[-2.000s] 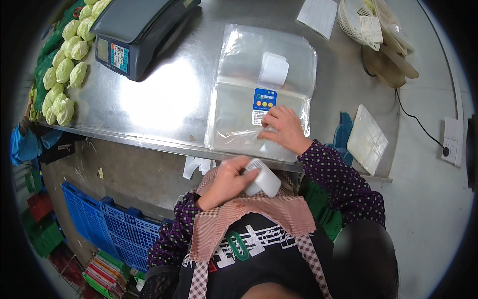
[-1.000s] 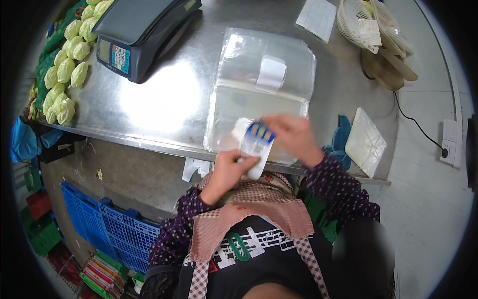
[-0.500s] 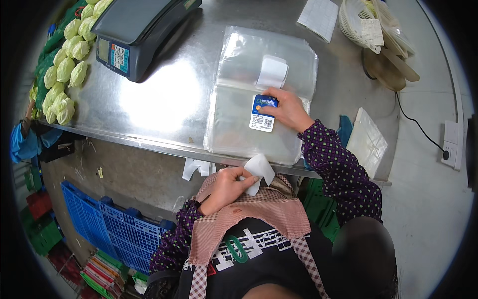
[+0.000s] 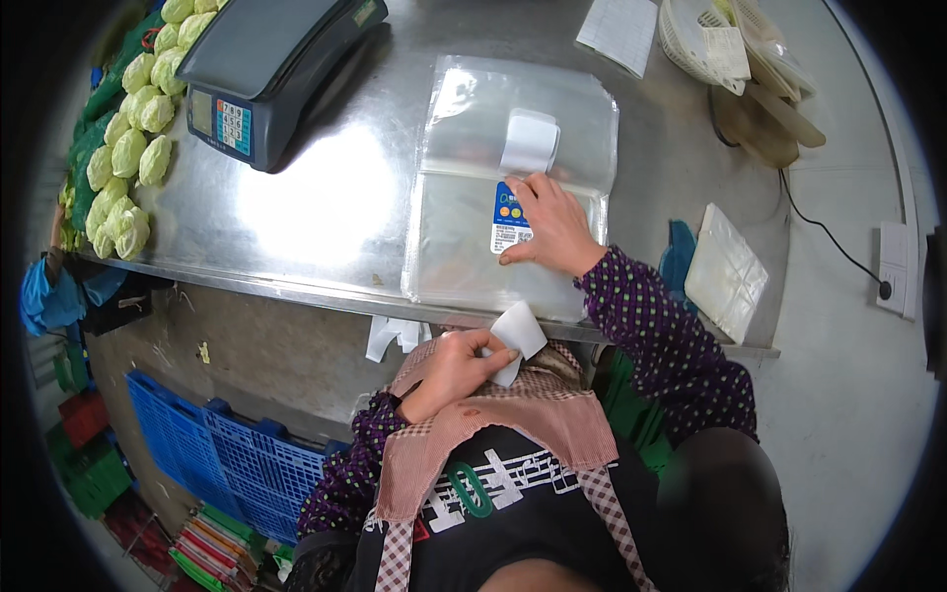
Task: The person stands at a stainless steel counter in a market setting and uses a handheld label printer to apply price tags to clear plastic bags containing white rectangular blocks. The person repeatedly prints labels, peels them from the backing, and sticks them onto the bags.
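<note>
A stack of clear plastic bags (image 4: 459, 242) lies on the steel table in front of me. On the top bag sits a blue and white label (image 4: 507, 232). My right hand (image 4: 552, 227) rests over the label's right side, fingers spread, fingertips touching its top and bottom edges. Just beyond the label, a folded piece of white paper (image 4: 530, 141) lies on the bags. Close to my apron, my left hand (image 4: 456, 370) pinches a curled white paper strip (image 4: 518, 331) between thumb and fingers. The strip's lower part is partly hidden by the hand.
A grey scale (image 4: 261, 84) stands at the back left beside several pale green cabbages (image 4: 128, 153). White baskets (image 4: 691, 44) and a paper sheet (image 4: 619, 35) lie at the back right. A white packet (image 4: 727, 276) sits near the right edge. Blue pallets (image 4: 232, 454) stand below, left.
My right hand has gone from pinching near the label's top to spreading over its right side. The left hand still holds the paper strip. The view has shifted slightly.
</note>
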The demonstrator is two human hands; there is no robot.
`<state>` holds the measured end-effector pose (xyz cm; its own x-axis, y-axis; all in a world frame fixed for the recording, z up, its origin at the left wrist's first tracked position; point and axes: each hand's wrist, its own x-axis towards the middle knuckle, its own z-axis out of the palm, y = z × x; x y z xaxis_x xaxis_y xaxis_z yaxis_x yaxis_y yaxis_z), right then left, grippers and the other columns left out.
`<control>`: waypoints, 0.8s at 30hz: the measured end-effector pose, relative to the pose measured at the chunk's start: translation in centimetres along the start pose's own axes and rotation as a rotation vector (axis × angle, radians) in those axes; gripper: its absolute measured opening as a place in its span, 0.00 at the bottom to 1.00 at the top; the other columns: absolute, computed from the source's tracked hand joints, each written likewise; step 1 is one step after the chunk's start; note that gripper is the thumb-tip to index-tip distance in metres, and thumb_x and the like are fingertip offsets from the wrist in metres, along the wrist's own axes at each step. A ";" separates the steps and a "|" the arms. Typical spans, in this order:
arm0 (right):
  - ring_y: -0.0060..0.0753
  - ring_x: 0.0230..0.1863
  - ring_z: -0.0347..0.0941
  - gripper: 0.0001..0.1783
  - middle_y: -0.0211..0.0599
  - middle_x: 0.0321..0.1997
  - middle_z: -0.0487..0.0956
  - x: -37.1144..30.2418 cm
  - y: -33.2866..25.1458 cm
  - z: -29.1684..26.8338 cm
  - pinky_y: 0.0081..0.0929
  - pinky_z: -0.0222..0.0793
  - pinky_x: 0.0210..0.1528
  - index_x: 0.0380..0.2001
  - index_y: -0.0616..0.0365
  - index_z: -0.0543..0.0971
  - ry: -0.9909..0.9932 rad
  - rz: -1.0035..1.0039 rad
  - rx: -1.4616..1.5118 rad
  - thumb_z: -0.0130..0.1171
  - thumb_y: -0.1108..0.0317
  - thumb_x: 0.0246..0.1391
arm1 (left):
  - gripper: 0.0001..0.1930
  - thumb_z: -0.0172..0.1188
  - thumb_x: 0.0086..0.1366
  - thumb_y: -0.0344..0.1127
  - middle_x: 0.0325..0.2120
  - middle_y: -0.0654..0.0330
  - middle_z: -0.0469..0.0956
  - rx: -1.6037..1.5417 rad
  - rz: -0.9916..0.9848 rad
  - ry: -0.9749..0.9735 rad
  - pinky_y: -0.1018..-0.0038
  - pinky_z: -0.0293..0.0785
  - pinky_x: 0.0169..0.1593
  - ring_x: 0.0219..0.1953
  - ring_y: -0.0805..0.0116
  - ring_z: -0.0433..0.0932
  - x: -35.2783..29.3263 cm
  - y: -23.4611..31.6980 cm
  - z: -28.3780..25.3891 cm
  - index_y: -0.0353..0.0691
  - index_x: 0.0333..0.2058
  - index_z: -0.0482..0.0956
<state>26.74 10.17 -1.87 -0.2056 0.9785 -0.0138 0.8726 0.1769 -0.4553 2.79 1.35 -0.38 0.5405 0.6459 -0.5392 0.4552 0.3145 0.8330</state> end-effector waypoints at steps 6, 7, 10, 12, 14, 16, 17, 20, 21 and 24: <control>0.43 0.48 0.69 0.38 0.34 0.44 0.71 -3.0 0.3 -0.1 0.36 0.64 0.47 0.46 0.52 0.74 -0.034 -0.130 0.013 0.77 0.51 0.29 | 0.10 0.68 0.60 0.37 0.18 0.59 0.79 -0.099 0.079 0.002 0.76 0.70 0.26 0.20 0.77 0.73 -1.0 0.6 -1.3 0.35 0.31 0.84; 0.42 0.46 0.69 0.34 0.33 0.43 0.71 -4.2 0.4 0.5 0.36 0.64 0.46 0.43 0.51 0.76 -0.064 -0.178 -0.032 0.77 0.51 0.31 | 0.09 0.68 0.60 0.36 0.18 0.59 0.79 -0.160 0.104 -0.005 0.76 0.69 0.26 0.20 0.77 0.73 -1.1 0.3 -1.3 0.35 0.31 0.84; 0.39 0.40 0.70 0.16 0.29 0.33 0.75 -4.0 0.1 1.1 0.36 0.63 0.43 0.29 0.51 0.79 -0.003 -0.096 0.082 0.71 0.55 0.42 | 0.09 0.70 0.59 0.37 0.24 0.59 0.81 -0.061 0.214 -0.138 0.76 0.72 0.30 0.24 0.72 0.77 -1.3 2.3 -1.0 0.38 0.31 0.84; 0.38 0.38 0.71 0.08 0.29 0.30 0.77 -3.7 0.5 1.6 0.35 0.63 0.44 0.27 0.52 0.81 0.030 -0.081 0.154 0.66 0.60 0.50 | 0.09 0.71 0.56 0.37 0.27 0.57 0.81 -0.007 0.337 -0.179 0.70 0.74 0.33 0.28 0.61 0.79 -0.9 3.1 -1.2 0.39 0.30 0.82; 0.38 0.39 0.72 0.07 0.31 0.32 0.79 -3.6 0.7 1.7 0.36 0.65 0.44 0.28 0.51 0.82 0.030 -0.046 0.177 0.64 0.61 0.52 | 0.09 0.70 0.55 0.36 0.27 0.57 0.81 0.143 0.451 -0.049 0.68 0.75 0.35 0.31 0.57 0.79 0.2 2.7 -1.2 0.37 0.29 0.82; 0.36 0.38 0.75 0.08 0.32 0.33 0.80 -3.5 1.0 1.2 0.36 0.68 0.43 0.30 0.53 0.82 -0.047 0.076 0.255 0.62 0.62 0.55 | 0.07 0.68 0.52 0.28 0.28 0.54 0.79 0.249 0.548 0.042 0.65 0.74 0.40 0.37 0.53 0.78 1.5 3.0 -1.3 0.35 0.30 0.81; 0.34 0.37 0.76 0.09 0.32 0.34 0.81 -2.8 1.3 0.3 0.36 0.70 0.42 0.31 0.55 0.82 -0.125 0.175 0.326 0.61 0.62 0.57 | 0.06 0.68 0.52 0.28 0.29 0.53 0.79 0.252 0.554 0.084 0.65 0.74 0.42 0.37 0.52 0.77 2.5 2.3 -1.3 0.36 0.30 0.81; 0.42 0.37 0.80 0.14 0.44 0.36 0.81 1.9 2.1 -7.4 0.41 0.74 0.38 0.32 0.58 0.82 0.118 0.410 0.716 0.58 0.57 0.59 | 0.06 0.67 0.51 0.26 0.32 0.50 0.78 0.203 0.464 0.112 0.64 0.72 0.51 0.40 0.51 0.77 4.6 -0.3 -1.3 0.38 0.30 0.82; 0.42 0.37 0.80 0.15 0.45 0.37 0.81 2.2 1.5 -8.0 0.40 0.74 0.39 0.34 0.59 0.82 0.064 0.352 0.674 0.59 0.56 0.58 | 0.06 0.67 0.51 0.26 0.33 0.50 0.78 0.194 0.455 0.130 0.65 0.72 0.50 0.41 0.51 0.77 4.7 -0.4 -1.3 0.38 0.30 0.82; 0.41 0.38 0.80 0.18 0.48 0.38 0.80 4.3 -0.2 -9.3 0.38 0.75 0.41 0.38 0.61 0.81 -0.084 0.153 0.517 0.61 0.55 0.56 | 0.06 0.66 0.51 0.26 0.36 0.51 0.78 0.245 0.393 0.131 0.68 0.73 0.47 0.41 0.53 0.78 4.4 -0.4 -1.2 0.38 0.29 0.81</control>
<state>29.78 15.28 6.42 -0.1466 0.9735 -0.1756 0.5677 -0.0625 -0.8209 4.13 4.89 -2.97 0.6185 0.7700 -0.1565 0.3963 -0.1338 0.9083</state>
